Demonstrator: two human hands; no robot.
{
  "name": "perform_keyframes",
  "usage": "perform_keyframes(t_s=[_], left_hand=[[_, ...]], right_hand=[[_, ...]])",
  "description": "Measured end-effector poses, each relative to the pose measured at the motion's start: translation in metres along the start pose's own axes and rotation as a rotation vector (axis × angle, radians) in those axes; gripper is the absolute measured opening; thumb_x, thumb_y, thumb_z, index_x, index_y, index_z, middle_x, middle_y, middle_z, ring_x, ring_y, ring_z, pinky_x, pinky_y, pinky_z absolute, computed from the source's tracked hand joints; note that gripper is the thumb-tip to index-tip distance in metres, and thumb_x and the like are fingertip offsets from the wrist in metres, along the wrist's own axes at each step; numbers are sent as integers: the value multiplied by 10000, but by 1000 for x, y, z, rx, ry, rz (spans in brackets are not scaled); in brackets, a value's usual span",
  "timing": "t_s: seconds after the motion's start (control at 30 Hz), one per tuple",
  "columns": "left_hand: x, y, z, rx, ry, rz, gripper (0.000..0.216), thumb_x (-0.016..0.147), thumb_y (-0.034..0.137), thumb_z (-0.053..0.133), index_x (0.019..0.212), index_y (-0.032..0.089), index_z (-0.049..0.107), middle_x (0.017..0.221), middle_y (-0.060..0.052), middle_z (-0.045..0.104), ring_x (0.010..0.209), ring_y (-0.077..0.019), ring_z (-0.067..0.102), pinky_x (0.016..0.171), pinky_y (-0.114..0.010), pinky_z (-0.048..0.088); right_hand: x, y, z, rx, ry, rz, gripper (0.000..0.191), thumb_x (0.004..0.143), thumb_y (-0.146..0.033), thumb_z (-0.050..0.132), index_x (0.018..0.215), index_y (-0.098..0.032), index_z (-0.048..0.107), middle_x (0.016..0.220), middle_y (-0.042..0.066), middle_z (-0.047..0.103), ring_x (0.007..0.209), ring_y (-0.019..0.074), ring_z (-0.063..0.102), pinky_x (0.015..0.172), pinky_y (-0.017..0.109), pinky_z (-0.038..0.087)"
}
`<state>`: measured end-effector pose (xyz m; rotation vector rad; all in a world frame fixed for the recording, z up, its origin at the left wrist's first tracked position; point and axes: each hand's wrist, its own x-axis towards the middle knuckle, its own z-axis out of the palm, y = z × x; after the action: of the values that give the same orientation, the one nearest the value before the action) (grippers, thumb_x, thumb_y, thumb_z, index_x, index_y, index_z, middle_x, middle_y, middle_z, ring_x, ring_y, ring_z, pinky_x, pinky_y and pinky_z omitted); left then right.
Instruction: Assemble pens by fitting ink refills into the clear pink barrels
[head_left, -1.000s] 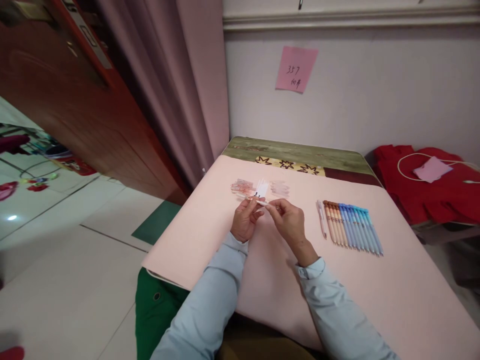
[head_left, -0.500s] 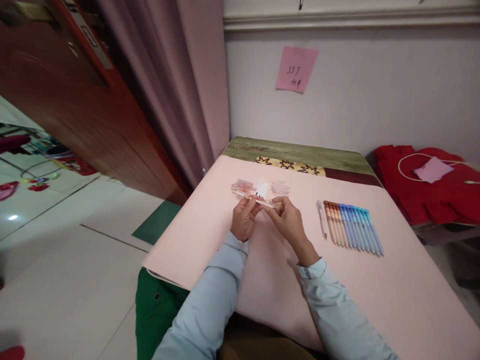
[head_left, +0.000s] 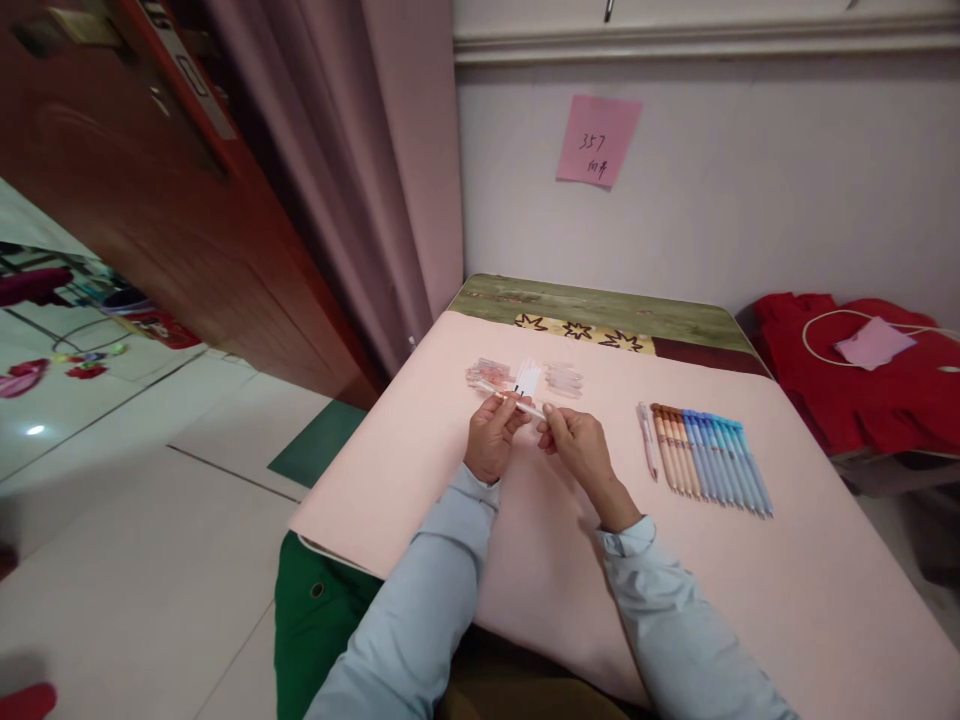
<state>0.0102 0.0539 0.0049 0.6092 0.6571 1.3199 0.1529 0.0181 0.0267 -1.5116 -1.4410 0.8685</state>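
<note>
Over the middle of the table, my left hand (head_left: 491, 442) is closed around a slim, pale pen (head_left: 531, 409) that lies slanted between both hands. The thumb and fingers of my right hand (head_left: 581, 450) pinch its right end. Just beyond the hands are a heap of clear, pinkish-brown pen parts (head_left: 487, 372), a bundle of thin white sticks (head_left: 527, 374) with dark ends, and a group of clear tubes (head_left: 564, 379). To the right lies a neat row of pens (head_left: 709, 458) in brown, blue and turquoise. A single whitish pen (head_left: 647, 440) rests at the row's left end.
A pale pink sheet (head_left: 420, 430) covers most of the table. Behind the table is a wall with a pink note (head_left: 598, 140). Red cloth (head_left: 802, 400) with a cable lies at the right. A wooden door (head_left: 202, 230) and a curtain (head_left: 397, 160) stand left.
My right hand's fingers have shifted slightly and curled in at the pen's right end, leaving more of the pen visible. The left hand keeps its hold. The view has moved slightly.
</note>
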Motion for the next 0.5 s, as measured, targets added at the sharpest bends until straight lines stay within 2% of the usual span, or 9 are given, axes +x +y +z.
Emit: perform_keyframes(t_s=[0.07,0.17,0.23,0.4,0.5], left_hand=[[0,0,0,-5,4,12,306,745,342,825,903,125,676,924,-62,723,742,-94,665,746,-214,544],[0,-1,0,-10,4,30,289,735,318,830,892,129,676,892,-50,720,761,-107,671,749,-224,541],[1,-2,0,-9,4,32,290,723,300,838,890,128,675,875,-46,718,767,-112,671,745,-228,537],[2,-3,-1,1,2,26,293,717,317,842,875,133,677,873,-42,718,760,-115,669,746,-243,537],[0,-2,-1,30,-20,50,285,736,342,825,878,133,693,906,-52,726,760,-112,663,758,-243,535]], right_hand=[[1,1,1,-3,17,-24,500,936,-606,473,696,-208,658,580,26,673,522,169,620,560,272,457],[2,2,2,-44,83,-69,390,825,-590,651,872,-204,678,620,-5,665,542,156,591,528,250,415],[2,2,2,-51,103,-86,387,779,-570,706,894,-203,667,604,-24,633,524,140,550,502,238,381],[2,3,0,22,78,-65,390,781,-578,693,822,-190,685,628,3,654,545,145,563,511,241,403],[2,3,-1,26,17,-56,392,846,-574,624,772,-195,692,657,27,696,588,164,618,565,255,455]])
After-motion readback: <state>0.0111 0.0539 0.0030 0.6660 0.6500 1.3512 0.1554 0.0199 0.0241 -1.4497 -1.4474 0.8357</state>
